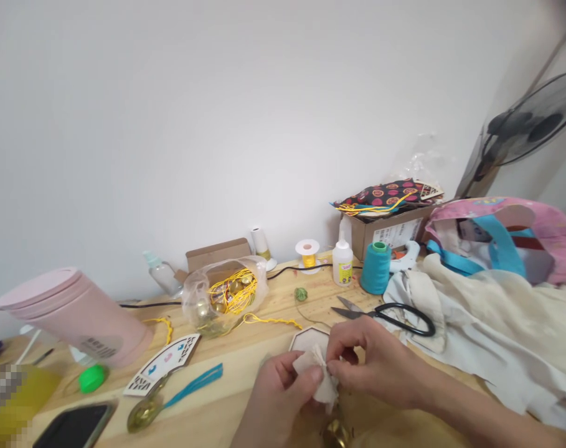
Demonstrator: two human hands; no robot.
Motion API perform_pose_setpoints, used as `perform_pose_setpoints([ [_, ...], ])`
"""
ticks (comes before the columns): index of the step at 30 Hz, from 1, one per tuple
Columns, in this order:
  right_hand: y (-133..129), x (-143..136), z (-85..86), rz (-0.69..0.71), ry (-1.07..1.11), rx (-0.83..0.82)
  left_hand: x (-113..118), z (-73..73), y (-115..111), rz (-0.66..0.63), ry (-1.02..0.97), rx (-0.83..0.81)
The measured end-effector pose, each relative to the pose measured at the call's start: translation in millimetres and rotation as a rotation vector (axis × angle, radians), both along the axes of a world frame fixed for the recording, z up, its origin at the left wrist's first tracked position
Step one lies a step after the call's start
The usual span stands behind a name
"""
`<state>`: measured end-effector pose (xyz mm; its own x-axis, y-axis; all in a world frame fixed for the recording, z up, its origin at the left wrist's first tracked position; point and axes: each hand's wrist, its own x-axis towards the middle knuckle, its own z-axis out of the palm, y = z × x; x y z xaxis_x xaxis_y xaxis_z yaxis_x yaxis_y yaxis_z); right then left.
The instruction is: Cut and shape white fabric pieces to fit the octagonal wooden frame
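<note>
My left hand (287, 389) pinches a small piece of off-white cloth (324, 386) between thumb and fingers. At the cloth's upper right edge my right hand (369, 358) has thumb and forefinger pressed together; whether they grip the cloth or something fine is too small to tell. Just behind the fingers lies a pale hexagonal frame (306, 338), partly covered by the cloth. A shiny gold bell-like piece (336, 432) sits below the hands at the bottom edge. Black-handled scissors (395, 314) rest open beyond my right hand.
A teal thread cone (375, 269), a glue bottle (342, 261) and a yellow spool (307, 255) stand along the back. White cloth (492, 330) covers the right side. A clear bag (236, 295) holds bells and yellow cord. At left are a pink tumbler (86, 317) and a phone (75, 426).
</note>
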<state>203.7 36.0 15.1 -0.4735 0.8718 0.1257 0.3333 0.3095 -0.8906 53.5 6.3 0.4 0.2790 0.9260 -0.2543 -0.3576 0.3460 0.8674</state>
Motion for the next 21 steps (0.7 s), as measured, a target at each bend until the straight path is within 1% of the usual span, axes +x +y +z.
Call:
perform_pose_setpoints([
  [5,-2.3,2.4,-1.5,-0.001,0.075,-0.051,3.4,-2.9,-1.0,0.010,-0.123,-0.095],
  [14,-5.6,2.7,-1.1,-0.025,0.104,-0.033,5.2,-0.1,-3.3,0.025,-0.153,-0.131],
  [17,-5.7,2.8,-1.0,-0.034,0.089,-0.018,5.9,-0.1,-2.4,0.003,-0.146,-0.117],
  [21,-6.5,3.4,-0.1,-0.021,0.061,0.005,6.0,-1.0,-1.1,0.000,-0.136,-0.057],
])
